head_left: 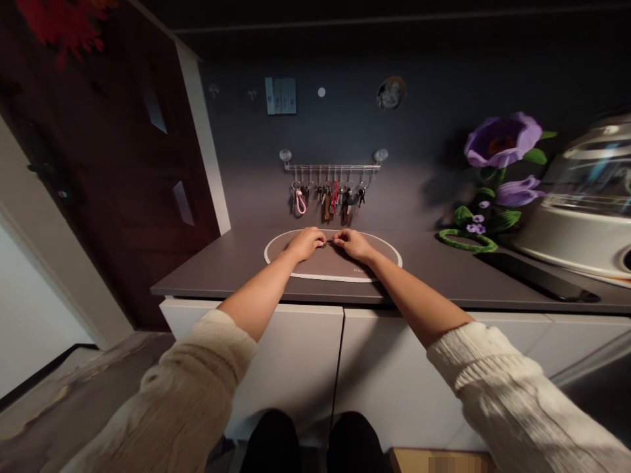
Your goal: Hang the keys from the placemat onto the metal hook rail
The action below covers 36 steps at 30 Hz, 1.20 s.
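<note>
A dark wall (428,144) fills the upper middle of the frame, with a dark red door (113,164) at the upper left. Below the wall, a grey desk (236,259) runs across the middle, above white cupboard doors (290,368) at the lower centre. Cream knitted sleeves (497,368) reach in from both lower corners.

At the right edge stands a rounded pale appliance (576,230) with a clear upper part. Just left of it, a purple flower ornament (503,141) rises from a green ring base, and a flat black object (542,279) lies on the desk in front. In the centre of the frame lies an oval brown mat (330,268) with a white edge. Above it, a clear bar (332,167) on the wall carries a row of keys (327,205).

The left hand (306,244) and right hand (353,244) are over the mat, fingertips near each other. The left fingers are pinched on a small metal thing (323,245), at the frame's centre, its shape too small to read. The right fingers are bent together just beside it; whether they grip anything cannot be told.
</note>
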Motion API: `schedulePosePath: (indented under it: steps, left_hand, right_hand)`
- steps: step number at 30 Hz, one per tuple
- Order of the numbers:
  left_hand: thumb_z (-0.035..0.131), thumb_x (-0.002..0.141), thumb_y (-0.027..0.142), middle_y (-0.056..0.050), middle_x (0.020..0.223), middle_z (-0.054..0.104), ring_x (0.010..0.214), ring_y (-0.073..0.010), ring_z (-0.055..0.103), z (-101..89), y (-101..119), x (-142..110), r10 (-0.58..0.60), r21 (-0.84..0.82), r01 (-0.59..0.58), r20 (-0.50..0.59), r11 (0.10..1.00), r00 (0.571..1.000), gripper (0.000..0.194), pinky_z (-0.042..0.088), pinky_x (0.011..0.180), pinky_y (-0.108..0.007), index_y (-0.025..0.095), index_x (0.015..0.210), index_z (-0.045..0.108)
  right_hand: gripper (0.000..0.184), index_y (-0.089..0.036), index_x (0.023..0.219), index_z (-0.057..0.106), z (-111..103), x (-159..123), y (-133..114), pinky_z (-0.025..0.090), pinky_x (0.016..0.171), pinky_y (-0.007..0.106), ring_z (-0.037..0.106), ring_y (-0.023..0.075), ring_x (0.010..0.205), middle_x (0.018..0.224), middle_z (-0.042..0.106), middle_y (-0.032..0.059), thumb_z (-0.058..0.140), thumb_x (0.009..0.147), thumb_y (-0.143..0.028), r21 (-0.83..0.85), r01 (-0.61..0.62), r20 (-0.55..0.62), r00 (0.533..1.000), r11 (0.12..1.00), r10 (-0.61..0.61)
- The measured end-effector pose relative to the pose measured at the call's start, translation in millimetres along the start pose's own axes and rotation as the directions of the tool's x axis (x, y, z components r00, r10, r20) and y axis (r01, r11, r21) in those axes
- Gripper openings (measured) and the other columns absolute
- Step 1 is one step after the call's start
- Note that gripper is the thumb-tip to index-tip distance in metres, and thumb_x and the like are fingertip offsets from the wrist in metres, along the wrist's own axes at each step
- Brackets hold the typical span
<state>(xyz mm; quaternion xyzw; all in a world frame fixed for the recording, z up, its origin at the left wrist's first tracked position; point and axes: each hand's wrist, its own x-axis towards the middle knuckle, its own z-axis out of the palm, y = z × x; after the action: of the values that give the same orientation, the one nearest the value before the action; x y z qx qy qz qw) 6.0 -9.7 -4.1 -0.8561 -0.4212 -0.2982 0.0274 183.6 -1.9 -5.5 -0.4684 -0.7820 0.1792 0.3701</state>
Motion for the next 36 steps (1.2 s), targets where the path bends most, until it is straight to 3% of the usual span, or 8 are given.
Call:
schedulePosePath:
  steps: [6,10,14,18,21,26,36]
  left_hand:
    - [0.054,0.076,0.018,-0.005,0.081,0.065,0.079,-0.0158,0.056,-4.6,5.0,1.6,-0.081,-0.038,0.079,-0.064,0.996,0.995,0.015,0.041,0.076,-0.026,0.017,0.079,0.069]
    - [0.055,0.074,0.017,-0.004,0.076,0.066,0.074,-0.0142,0.057,-5.2,8.5,2.6,-0.154,-0.195,0.128,-0.126,0.973,0.98,0.014,0.042,0.073,-0.025,0.015,0.076,0.068]
    - [0.056,0.073,0.017,-0.003,0.076,0.067,0.07,-0.0122,0.057,-6.0,13.2,3.7,-0.292,-0.406,0.214,-0.138,0.888,0.946,0.013,0.043,0.071,-0.024,0.013,0.079,0.067]
    - [0.057,0.072,0.016,-0.005,0.078,0.067,0.072,-0.0119,0.057,-5.6,15.1,6.4,-0.366,-0.574,0.225,-0.141,0.787,0.92,0.012,0.044,0.073,-0.026,0.011,0.079,0.066]
    - [0.059,0.071,0.017,-0.005,0.079,0.067,0.072,-0.0119,0.058,-4.1,14.0,8.3,-0.415,-0.691,0.211,-0.141,0.692,0.899,0.012,0.044,0.075,-0.027,0.011,0.08,0.065]
    - [0.063,0.068,0.021,-0.005,0.079,0.067,0.073,-0.0115,0.057,-2.6,12.4,9.2,-0.445,-0.789,0.194,-0.111,0.582,0.888,0.016,0.044,0.077,-0.029,0.011,0.081,0.065]
    - [0.066,0.064,0.023,-0.004,0.077,0.066,0.071,-0.0109,0.057,-0.9,14.9,8.5,-0.435,-0.848,0.156,-0.095,0.507,0.895,0.02,0.044,0.077,-0.028,0.01,0.079,0.064]
  right_hand:
    - [0.009,-0.015,0.074,0.059,-0.6,0.0,-3.3,0.037,0.065,0.023,0.049,0.0107,0.063,0.07,0.061,0.0016,0.052,0.073,-0.021,-0.031,0.008,0.009,1.0,0.999,-0.008]
    - [0.01,-0.015,0.076,0.059,0.0,1.0,-3.6,0.037,0.066,0.023,0.049,0.0108,0.064,0.072,0.061,0.0018,0.052,0.073,-0.021,-0.045,0.021,0.008,1.0,0.999,-0.02]
    - [0.014,-0.014,0.081,0.058,1.5,1.3,-5.0,0.038,0.069,0.024,0.05,0.0109,0.067,0.076,0.062,0.0022,0.053,0.073,-0.024,0.018,0.035,-0.017,0.999,0.999,-0.035]
    - [0.016,-0.015,0.081,0.056,2.6,0.1,-8.6,0.039,0.068,0.024,0.051,0.0109,0.067,0.075,0.06,0.0012,0.05,0.075,-0.028,0.117,0.074,-0.049,0.996,0.99,-0.069]
    - [0.014,-0.017,0.081,0.055,2.0,-2.0,-13.2,0.039,0.068,0.025,0.051,0.0114,0.067,0.074,0.059,0.0004,0.048,0.076,-0.028,0.089,0.109,-0.101,0.99,0.99,-0.1]
    - [0.015,-0.018,0.083,0.053,1.0,-5.3,-21.2,0.04,0.069,0.025,0.051,0.0115,0.068,0.075,0.058,-0.0002,0.047,0.078,-0.03,0.149,0.134,-0.125,0.985,0.98,-0.116]
    - [0.018,-0.017,0.08,0.049,6.8,1.3,-14.5,0.041,0.064,0.025,0.049,0.0099,0.063,0.071,0.054,-0.0012,0.052,0.074,-0.034,0.327,0.156,-0.131,0.984,0.932,-0.118]
